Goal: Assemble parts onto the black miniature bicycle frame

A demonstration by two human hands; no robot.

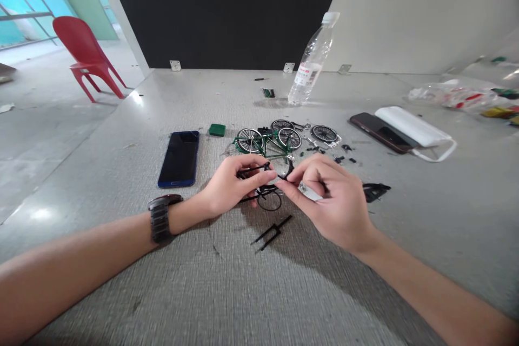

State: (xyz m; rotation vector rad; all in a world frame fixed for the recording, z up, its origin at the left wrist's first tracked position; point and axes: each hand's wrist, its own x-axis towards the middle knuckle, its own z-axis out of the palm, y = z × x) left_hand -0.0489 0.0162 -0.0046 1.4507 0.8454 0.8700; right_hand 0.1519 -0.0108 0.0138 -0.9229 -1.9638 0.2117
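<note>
My left hand (231, 186), with a dark watch on its wrist, pinches a small black model bicycle frame (259, 178) just above the grey mat. A black ring-shaped part (269, 201) hangs below the frame. My right hand (330, 200) meets the frame at its right end with thumb and forefinger and holds a small white piece (310, 192) in its fingers. A black fork part (271, 233) lies on the mat below both hands. Behind the hands stands a green model bicycle (270, 142) with spoked wheels.
A dark blue phone (180, 158) lies left of the hands, with a green block (217, 130) behind it. A loose wheel (324, 133) and small black bits sit at right. Further right lie a second phone (381, 132), a white mask (413, 127) and plastic bags (462, 98). An upright clear bottle (310, 62) and a red chair (87, 54) are at the back.
</note>
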